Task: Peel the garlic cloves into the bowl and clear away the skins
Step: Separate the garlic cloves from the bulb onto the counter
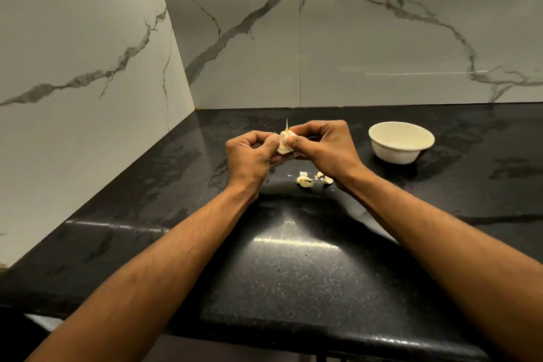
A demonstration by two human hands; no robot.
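Left hand point(252, 153) and right hand point(320, 144) both pinch the garlic point(285, 141) above the counter point(293, 258), left of the bowl point(401, 141). Likely light; papery skin tears easily, best gripped at its tip.

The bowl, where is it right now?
In the head view the bowl stands on the black counter to the right of the right hand, near the back wall, apart from the garlic.

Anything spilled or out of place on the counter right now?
Only loose garlic bits lying on the black counter beneath the hands, apart from the bowl. Both hands grip the garlic. Nothing looks damaged.
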